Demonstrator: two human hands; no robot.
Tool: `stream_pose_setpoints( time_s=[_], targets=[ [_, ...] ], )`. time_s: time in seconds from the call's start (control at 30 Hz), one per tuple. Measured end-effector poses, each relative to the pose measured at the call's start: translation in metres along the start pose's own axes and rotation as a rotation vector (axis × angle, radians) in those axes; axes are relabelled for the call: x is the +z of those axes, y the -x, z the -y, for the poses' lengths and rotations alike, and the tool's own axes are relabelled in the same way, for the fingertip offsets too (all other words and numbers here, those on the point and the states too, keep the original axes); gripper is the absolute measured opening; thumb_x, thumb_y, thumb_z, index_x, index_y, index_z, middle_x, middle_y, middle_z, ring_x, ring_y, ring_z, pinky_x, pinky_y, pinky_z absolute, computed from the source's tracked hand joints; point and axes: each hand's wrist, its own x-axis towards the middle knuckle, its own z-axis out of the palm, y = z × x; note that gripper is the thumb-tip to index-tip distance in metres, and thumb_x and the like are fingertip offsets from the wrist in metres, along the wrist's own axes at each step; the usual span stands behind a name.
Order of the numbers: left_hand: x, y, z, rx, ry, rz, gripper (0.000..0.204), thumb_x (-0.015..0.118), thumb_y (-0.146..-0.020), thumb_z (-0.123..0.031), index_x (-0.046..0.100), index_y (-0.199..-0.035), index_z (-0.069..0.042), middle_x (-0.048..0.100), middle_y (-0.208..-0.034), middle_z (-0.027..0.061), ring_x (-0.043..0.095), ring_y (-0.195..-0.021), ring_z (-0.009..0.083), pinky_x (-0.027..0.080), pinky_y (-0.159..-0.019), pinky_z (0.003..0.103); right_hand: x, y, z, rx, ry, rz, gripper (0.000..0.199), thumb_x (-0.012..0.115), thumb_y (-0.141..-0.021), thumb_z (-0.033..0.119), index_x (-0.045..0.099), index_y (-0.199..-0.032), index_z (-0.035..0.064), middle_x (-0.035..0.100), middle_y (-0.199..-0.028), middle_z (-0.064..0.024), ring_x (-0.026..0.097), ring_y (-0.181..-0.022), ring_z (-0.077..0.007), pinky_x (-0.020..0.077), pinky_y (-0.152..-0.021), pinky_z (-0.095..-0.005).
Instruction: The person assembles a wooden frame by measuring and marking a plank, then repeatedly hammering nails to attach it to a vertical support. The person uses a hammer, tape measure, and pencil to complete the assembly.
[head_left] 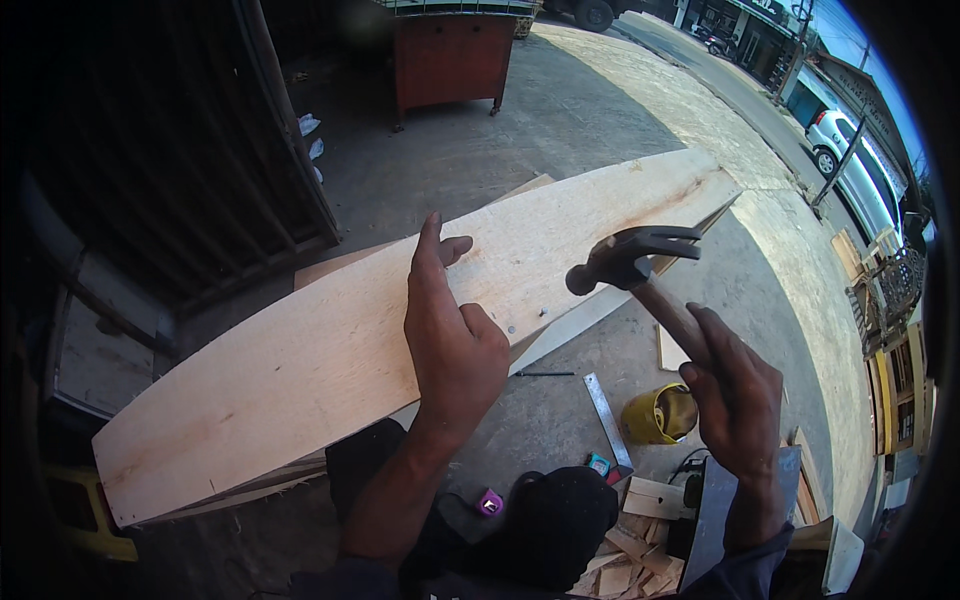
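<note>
- L hand [455, 350]: approx. half open, fingers up, nothing seen in it; over pale wood board [250, 400], can't tell if touching.
- R hand [738, 400]: curled rd. handle of claw hammer [643, 272]; hammer head up-left of hand, above board's edge.
- 2 small nail-like bits [544, 312]: on board, btwn hands.
- Yellow bucket [638, 416]: on floor, just L of R hand.
</note>
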Motion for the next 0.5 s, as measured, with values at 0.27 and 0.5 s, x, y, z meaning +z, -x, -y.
stream_pose_setpoints(
  time_s=[0.27, 0.5],
  targets=[
    [-0.002, 0.000, -0.002, -0.011, 0.011, 0.023, 0.082, 0.047, -0.079, 0.019, 0.026, -0.156, 0.005, 0.057, -0.132, 0.0298, 0.057, -0.130, 0.0406, 0.038, -0.118, 0.052, 0.008, 0.003, 0.002, -0.117, 0.131, 0.023, 0.060, 0.065, -0.098, 0.011, 0.044, -0.153, 0.0071, 0.071, -0.098, -0.0226, 0.073, -0.074, -0.0315, 0.0528, -0.061, -0.0385],
    [-0.003, 0.001, 0.000, -0.005, 0.019, 0.031, 0.081, 0.047, -0.078, 0.019, 0.027, -0.156, 0.004, 0.057, -0.131, 0.0300, 0.057, -0.130, 0.0411, 0.039, -0.117, 0.053, 0.016, 0.011, 0.001, -0.056, 0.218, 0.165, 0.070, 0.071, -0.093, 0.010, 0.041, -0.157, 0.0116, 0.068, -0.085, -0.0165, 0.069, -0.068, -0.0315, 0.0536, -0.060, -0.0418]
  ],
)
